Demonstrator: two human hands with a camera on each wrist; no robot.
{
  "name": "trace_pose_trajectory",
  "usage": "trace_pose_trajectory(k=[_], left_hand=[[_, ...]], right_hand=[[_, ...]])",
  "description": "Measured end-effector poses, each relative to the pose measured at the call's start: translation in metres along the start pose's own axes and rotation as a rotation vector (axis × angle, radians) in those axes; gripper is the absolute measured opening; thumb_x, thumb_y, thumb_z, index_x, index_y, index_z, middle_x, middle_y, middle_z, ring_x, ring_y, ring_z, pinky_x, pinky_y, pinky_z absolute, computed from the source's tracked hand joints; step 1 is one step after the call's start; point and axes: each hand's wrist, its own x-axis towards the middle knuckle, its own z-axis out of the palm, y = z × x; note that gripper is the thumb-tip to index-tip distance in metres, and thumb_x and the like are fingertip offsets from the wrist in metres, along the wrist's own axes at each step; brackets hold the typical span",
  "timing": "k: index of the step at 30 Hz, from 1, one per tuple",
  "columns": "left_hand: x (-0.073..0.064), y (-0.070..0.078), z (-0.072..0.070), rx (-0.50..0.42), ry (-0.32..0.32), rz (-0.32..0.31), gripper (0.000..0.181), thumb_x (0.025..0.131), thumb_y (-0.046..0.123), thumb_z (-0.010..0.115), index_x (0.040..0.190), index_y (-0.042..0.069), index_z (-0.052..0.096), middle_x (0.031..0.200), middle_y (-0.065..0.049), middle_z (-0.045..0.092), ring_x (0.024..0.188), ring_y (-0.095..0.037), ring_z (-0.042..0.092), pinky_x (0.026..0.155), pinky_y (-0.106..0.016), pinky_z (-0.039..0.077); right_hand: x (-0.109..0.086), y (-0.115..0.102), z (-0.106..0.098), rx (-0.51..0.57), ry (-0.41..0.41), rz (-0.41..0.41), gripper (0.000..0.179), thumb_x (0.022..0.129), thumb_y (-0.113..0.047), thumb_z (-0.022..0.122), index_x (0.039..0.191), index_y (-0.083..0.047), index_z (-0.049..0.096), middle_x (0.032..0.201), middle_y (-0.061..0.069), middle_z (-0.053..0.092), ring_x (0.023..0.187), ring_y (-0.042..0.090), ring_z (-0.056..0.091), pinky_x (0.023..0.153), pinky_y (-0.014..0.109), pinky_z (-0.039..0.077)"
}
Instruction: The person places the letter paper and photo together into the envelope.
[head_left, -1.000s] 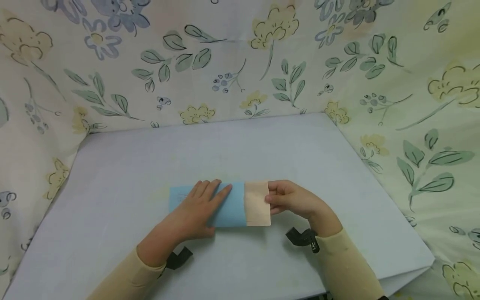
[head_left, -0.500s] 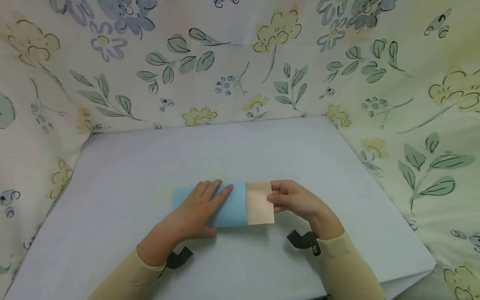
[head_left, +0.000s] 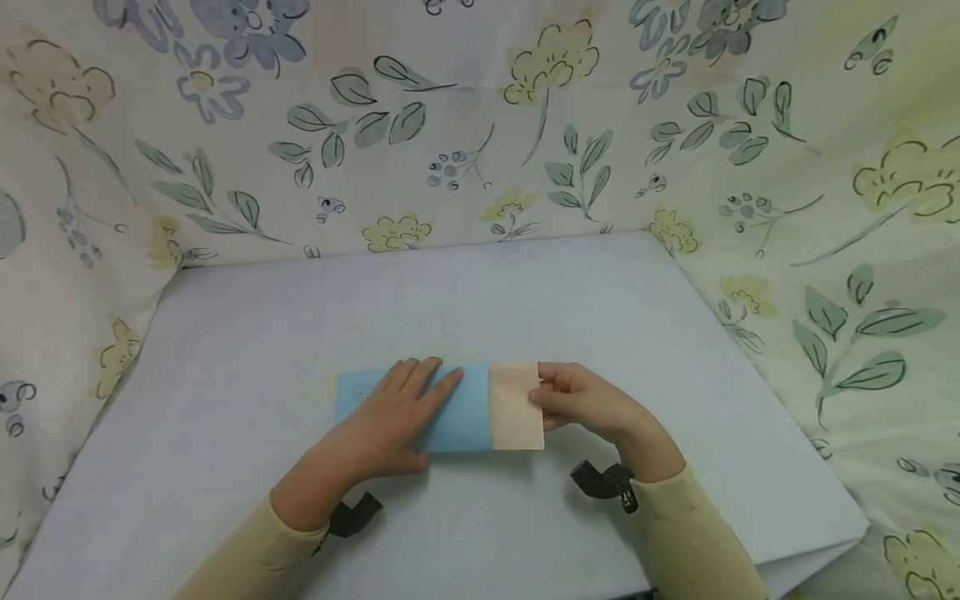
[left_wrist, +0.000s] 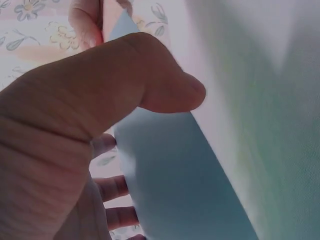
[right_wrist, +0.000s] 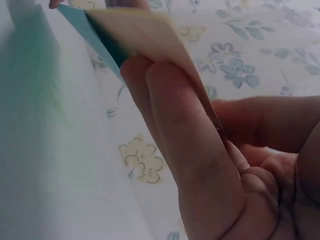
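Observation:
A flat blue paper sleeve lies crosswise in front of the person in the head view, with small print near its left end. From its right end protrudes a cream-coloured card. The left hand spreads over the blue sleeve and holds it by its edges. In the left wrist view the thumb is at one long edge and fingertips show along the other. The right hand pinches the card's right edge, thumb on top. Fingers lie against the card's underside in the right wrist view. Part of the sleeve is hidden under the left hand.
A white-covered table spreads beneath the hands. Floral cloth hangs behind it and along both sides. Black wrist mounts sit at both sleeve cuffs.
The head view shifts slightly. Between the earlier frames and now the sleeve and card tilt and slide a tiny amount; both hands keep the same hold.

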Motion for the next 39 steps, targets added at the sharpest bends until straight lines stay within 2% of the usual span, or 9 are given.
trace_pose_trajectory(k=[5, 9, 17, 25, 32, 39], left_hand=[[-0.001, -0.002, 0.001, 0.028, 0.021, 0.014, 0.111, 0.065, 0.034, 0.092, 0.158, 0.007, 0.036, 0.151, -0.021, 0.036, 0.130, -0.037, 0.039, 0.111, -0.052, 0.036], [-0.001, -0.002, 0.002, 0.034, 0.022, 0.012, 0.110, 0.066, 0.035, 0.092, 0.157, 0.007, 0.036, 0.151, -0.021, 0.036, 0.130, -0.038, 0.039, 0.111, -0.052, 0.035], [0.000, -0.002, 0.001, 0.010, 0.039, 0.021, 0.110, 0.066, 0.034, 0.092, 0.157, 0.006, 0.037, 0.151, -0.022, 0.036, 0.131, -0.039, 0.039, 0.112, -0.055, 0.034], [0.001, 0.000, 0.001, 0.027, 0.027, 0.006, 0.109, 0.068, 0.035, 0.092, 0.158, 0.008, 0.036, 0.153, -0.021, 0.034, 0.133, -0.039, 0.037, 0.113, -0.057, 0.032], [0.001, 0.000, 0.002, 0.039, 0.041, 0.010, 0.110, 0.067, 0.034, 0.093, 0.157, 0.008, 0.037, 0.152, -0.022, 0.035, 0.132, -0.039, 0.038, 0.112, -0.057, 0.034], [0.002, 0.001, 0.002, 0.022, 0.036, 0.007, 0.110, 0.068, 0.035, 0.091, 0.159, 0.009, 0.035, 0.153, -0.021, 0.034, 0.133, -0.039, 0.038, 0.114, -0.057, 0.032]], right_hand=[[0.003, 0.004, 0.005, -0.017, 0.020, 0.022, 0.046, 0.104, -0.007, 0.055, 0.146, 0.005, 0.040, 0.103, 0.022, 0.071, 0.090, 0.030, 0.073, 0.076, 0.045, 0.060], [0.004, 0.005, 0.003, -0.002, 0.019, 0.007, 0.045, 0.105, -0.005, 0.053, 0.146, 0.007, 0.040, 0.104, 0.022, 0.071, 0.088, 0.029, 0.073, 0.073, 0.042, 0.060], [0.002, 0.008, -0.009, 0.098, -0.013, 0.003, 0.036, 0.105, -0.001, 0.051, 0.136, 0.015, 0.047, 0.106, 0.019, 0.072, 0.093, 0.026, 0.073, 0.079, 0.041, 0.060], [0.002, 0.006, -0.002, 0.227, -0.044, 0.012, 0.030, 0.101, 0.004, 0.049, 0.128, 0.015, 0.051, 0.105, 0.011, 0.068, 0.092, 0.020, 0.069, 0.079, 0.035, 0.058], [0.003, 0.006, 0.001, 0.357, -0.062, 0.030, 0.038, 0.098, 0.010, 0.045, 0.135, 0.018, 0.042, 0.116, 0.012, 0.066, 0.103, 0.021, 0.069, 0.086, 0.037, 0.058], [0.001, 0.004, 0.004, 0.386, -0.042, 0.049, 0.046, 0.096, 0.009, 0.048, 0.141, 0.017, 0.039, 0.118, 0.013, 0.065, 0.104, 0.023, 0.069, 0.086, 0.038, 0.058]])
